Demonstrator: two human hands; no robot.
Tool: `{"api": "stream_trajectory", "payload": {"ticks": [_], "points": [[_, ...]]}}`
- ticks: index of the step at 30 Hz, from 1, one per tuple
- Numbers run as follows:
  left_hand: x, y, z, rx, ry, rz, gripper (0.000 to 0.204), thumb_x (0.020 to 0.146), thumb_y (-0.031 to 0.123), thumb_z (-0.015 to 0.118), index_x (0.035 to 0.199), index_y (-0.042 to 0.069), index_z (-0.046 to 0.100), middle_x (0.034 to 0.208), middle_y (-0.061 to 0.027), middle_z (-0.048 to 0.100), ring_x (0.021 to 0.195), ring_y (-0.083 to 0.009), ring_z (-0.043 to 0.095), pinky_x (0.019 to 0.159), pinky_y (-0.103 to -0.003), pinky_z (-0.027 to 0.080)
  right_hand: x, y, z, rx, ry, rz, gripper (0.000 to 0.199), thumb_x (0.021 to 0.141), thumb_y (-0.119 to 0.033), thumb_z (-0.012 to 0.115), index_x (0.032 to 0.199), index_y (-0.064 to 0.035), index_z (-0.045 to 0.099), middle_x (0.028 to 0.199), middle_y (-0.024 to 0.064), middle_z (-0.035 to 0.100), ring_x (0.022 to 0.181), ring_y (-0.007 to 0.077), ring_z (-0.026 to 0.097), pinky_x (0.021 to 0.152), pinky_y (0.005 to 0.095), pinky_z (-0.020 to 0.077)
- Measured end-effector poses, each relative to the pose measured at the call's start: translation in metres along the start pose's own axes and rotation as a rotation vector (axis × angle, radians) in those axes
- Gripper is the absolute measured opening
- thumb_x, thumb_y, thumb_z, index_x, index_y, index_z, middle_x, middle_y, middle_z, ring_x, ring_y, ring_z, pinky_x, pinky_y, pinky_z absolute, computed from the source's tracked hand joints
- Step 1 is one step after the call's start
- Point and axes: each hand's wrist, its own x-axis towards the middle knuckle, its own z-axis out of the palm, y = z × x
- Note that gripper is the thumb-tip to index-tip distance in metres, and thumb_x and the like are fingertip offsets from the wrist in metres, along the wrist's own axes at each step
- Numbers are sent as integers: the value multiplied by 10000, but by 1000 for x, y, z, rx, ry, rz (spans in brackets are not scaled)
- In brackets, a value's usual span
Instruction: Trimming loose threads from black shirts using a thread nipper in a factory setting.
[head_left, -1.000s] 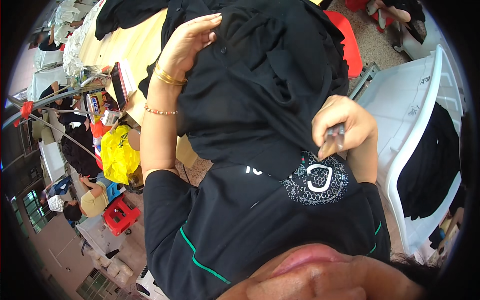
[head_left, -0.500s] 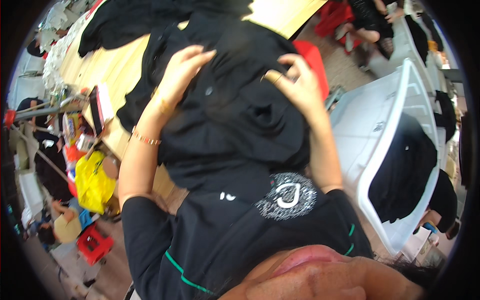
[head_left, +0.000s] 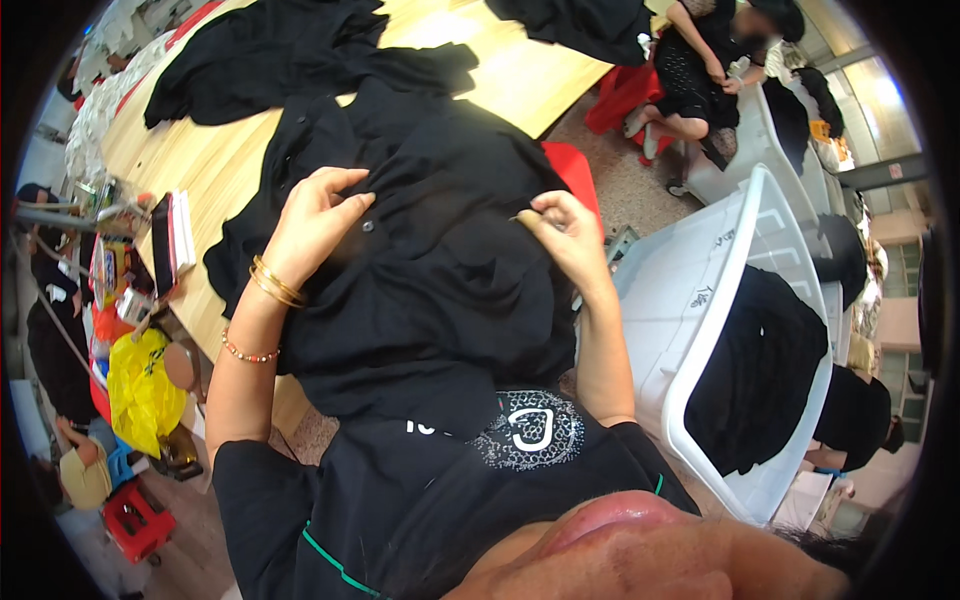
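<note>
- The black garment (head_left: 440, 270) lies bunched on the near edge of the wooden surface (head_left: 520, 75), spilling toward the person's lap — gathered close, likely so both hands can work it.
- The left hand (head_left: 315, 215) rests on the cloth with fingers curled, beside a small button (head_left: 367, 227).
- The right hand (head_left: 570, 235) pinches a fold; whether it holds a small tool I cannot tell.
- Right, a white bin (head_left: 700, 330) holds more dark cloth (head_left: 750, 370).
- Far off, other black garments (head_left: 290, 55) lie spread; the folds hide the garment's shape.

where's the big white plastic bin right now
In the head view, the large white plastic bin stands to the person's right, beside the wooden table, holding black fabric.
</note>
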Motion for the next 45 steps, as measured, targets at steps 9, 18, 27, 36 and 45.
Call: {"api": "stream_trajectory", "payload": {"ticks": [9, 18, 27, 36, 45], "points": [[-17, -4, 0, -424, 58, 62, 179, 901, 93, 641, 1014, -30, 707, 940, -20, 696, 862, -57, 596, 783, -201, 467, -31, -22, -31, 69, -126, -48, 83, 845, 10, 647, 877, -41, 590, 791, -49, 558, 695, 21, 518, 616, 172, 394], [-29, 41, 8, -884, -16, 27, 231, 926, 90, 587, 1128, -16, 623, 1078, -28, 653, 1028, -98, 582, 944, -228, 418, -83, -54, -109, -262, -181, 36, 136, 763, -37, 714, 875, -17, 641, 752, -36, 553, 685, 33, 494, 624, 189, 376], [-45, 6, 27, -1118, 103, -157, 193, 931, 71, 566, 1089, -11, 640, 1085, -69, 656, 1034, -158, 603, 953, -273, 455, -39, -66, -23, -143, -159, -133, 259, 899, -93, 602, 1136, 2, 559, 918, 48, 634, 855, 101, 602, 787, 241, 452], [-46, -12, 28, -1353, 119, -196, 204, 941, 90, 552, 1098, -9, 637, 1116, -81, 652, 1065, -186, 603, 983, -320, 466, 8, -74, 45, -336, -203, -671, 331, 788, -66, 726, 1112, -54, 660, 877, 53, 626, 798, 156, 622, 707, 257, 482], [-41, -21, 26, -1490, -31, -163, 218, 963, 101, 507, 1120, -2, 617, 1125, -91, 650, 1085, -194, 601, 1000, -342, 461, 33, -86, 80, -4, -349, -828, 340, 817, -44, 723, 1149, -12, 663, 842, 54, 578, 747, 131, 562, 666, 236, 443]]}}
